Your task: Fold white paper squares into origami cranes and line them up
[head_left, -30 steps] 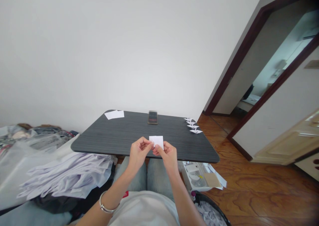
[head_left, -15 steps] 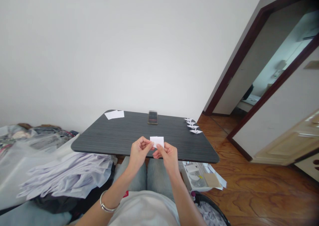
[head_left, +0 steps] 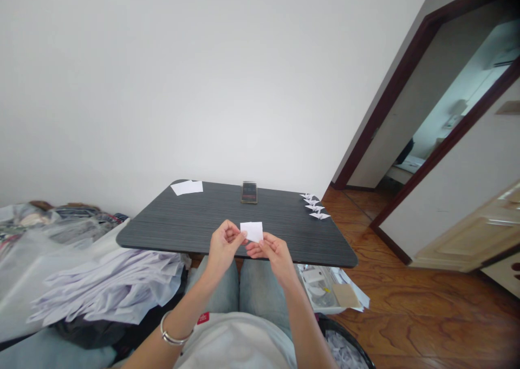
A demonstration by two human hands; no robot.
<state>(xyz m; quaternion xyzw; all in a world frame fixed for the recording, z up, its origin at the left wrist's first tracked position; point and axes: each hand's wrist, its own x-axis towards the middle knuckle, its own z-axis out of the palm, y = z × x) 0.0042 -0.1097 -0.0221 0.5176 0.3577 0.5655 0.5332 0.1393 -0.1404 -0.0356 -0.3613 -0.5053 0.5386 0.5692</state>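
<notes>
Both hands hold a small white folded paper [head_left: 252, 231] up over the near edge of the dark table [head_left: 195, 222]. My left hand [head_left: 221, 247] pinches its left side between thumb and fingertips. The lower right side is pinched by my right hand [head_left: 273, 252]. A silver bracelet [head_left: 173, 334] circles my left wrist.
A phone [head_left: 249, 192] stands at the table's far middle, white sheets [head_left: 187, 187] lie at the far left, and several folded paper cranes [head_left: 315, 206] line the right edge. Crumpled white papers [head_left: 105, 285] pile at my left. A tray of items [head_left: 329, 290] and a bin [head_left: 345, 347] sit on the wooden floor at right.
Both hands and the paper have risen slightly and shifted a little left. My right thumb has slid lower along the paper's edge.
</notes>
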